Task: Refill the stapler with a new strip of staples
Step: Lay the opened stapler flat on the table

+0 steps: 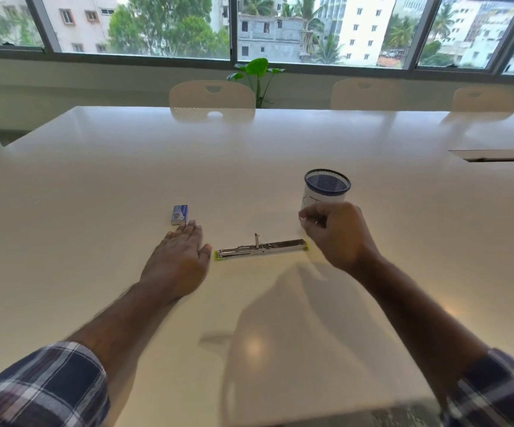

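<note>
Shiny metal shows all along the stapler [261, 248], which lies swung wide open and flat on the white table [126, 167], with thin yellow-green edges at both ends. It sits between the two hands, near the middle of the view. Opening it looks like the step that is done. I cannot see for sure if a staple strip sits in the metal track, so I judge the filling is still to do, and after that the stapler must be shut.

One small blue staple box [179, 214] lies at about 10 o'clock from the stapler. The left hand [179, 257] lies flat and open on the table, fingers straight, with the fingertips just beside the box and the thumb near the stapler's left end. It holds nothing.

At about 2 o'clock from the stapler, the right hand [338, 234] is up off the table with its fingers curled in. Something small and pale may be pinched at the fingertips, maybe staples, but it is too tiny and blurry, so I cannot tell what the grip holds.

Behind that hand stands one mesh pen cup [326, 188].

Count: one stapler, one staple box, one pen cup, two hands. Far away I count three pale chairs [212, 94] and one green plant [258, 72] by the windows.
</note>
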`<state>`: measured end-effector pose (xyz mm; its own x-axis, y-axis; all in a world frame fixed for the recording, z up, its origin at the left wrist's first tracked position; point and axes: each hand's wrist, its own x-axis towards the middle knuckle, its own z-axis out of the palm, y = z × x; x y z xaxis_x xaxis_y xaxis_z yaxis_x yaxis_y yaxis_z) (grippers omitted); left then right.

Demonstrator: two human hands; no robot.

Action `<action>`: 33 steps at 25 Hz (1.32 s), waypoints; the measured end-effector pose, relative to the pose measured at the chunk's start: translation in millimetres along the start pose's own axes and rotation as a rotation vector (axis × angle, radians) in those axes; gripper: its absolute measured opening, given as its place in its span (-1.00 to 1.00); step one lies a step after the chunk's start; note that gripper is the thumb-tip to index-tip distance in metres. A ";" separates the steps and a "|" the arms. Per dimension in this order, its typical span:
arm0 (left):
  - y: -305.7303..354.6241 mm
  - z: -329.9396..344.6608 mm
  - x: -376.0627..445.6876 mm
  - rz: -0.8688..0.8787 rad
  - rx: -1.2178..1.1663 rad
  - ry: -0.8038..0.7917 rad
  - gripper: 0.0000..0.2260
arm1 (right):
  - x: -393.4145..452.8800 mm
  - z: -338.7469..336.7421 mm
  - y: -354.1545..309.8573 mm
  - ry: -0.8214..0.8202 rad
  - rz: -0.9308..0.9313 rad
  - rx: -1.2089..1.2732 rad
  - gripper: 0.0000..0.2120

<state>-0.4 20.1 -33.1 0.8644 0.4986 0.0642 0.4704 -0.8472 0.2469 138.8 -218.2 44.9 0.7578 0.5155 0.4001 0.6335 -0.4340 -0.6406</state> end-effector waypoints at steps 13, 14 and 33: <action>-4.2 5.5 2.2 -0.028 0.013 0.018 -0.47 | 94.4 -24.2 36.6 0.049 -0.052 -0.187 -0.82; -4.1 5.0 1.9 -0.029 0.014 0.022 -0.47 | 96.3 -24.1 39.4 0.029 -0.051 -0.200 -0.80; -12.0 5.3 11.4 0.039 0.014 0.010 -0.45 | 73.7 42.5 10.9 -0.532 -0.342 -0.302 -0.82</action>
<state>4.7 35.0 -40.5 0.8803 0.4671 0.0832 0.4390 -0.8684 0.2305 194.9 -153.5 39.5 0.3779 0.9177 0.1225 0.8967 -0.3298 -0.2953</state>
